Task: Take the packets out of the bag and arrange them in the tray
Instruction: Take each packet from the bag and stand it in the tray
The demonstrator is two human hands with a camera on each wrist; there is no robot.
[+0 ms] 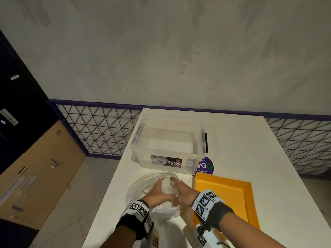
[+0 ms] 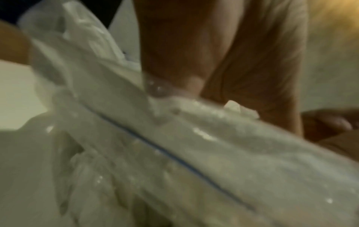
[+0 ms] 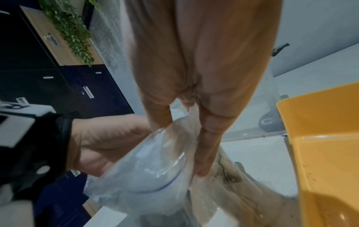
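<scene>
A translucent plastic bag (image 1: 141, 187) lies crumpled on the white table (image 1: 250, 149), near its front. Over the bag's mouth both hands meet on a clear zip packet (image 1: 167, 187) of white powder with a blue seal line (image 3: 147, 173). My left hand (image 1: 157, 191) grips the packet from the left, thumb and palm round it. My right hand (image 1: 182, 191) pinches its upper edge between thumb and fingers (image 3: 182, 144). The left wrist view is blurred and filled by the packet (image 2: 213, 153). The orange tray (image 1: 223, 190) lies just right of the bag with nothing in it.
A clear lidless storage box (image 1: 168, 140) stands behind the bag. A purple round sticker (image 1: 206, 166) is on the table beside it. Dark and wood lockers (image 1: 26, 122) stand to the left, and a wire mesh panel (image 1: 100, 129) runs behind the table.
</scene>
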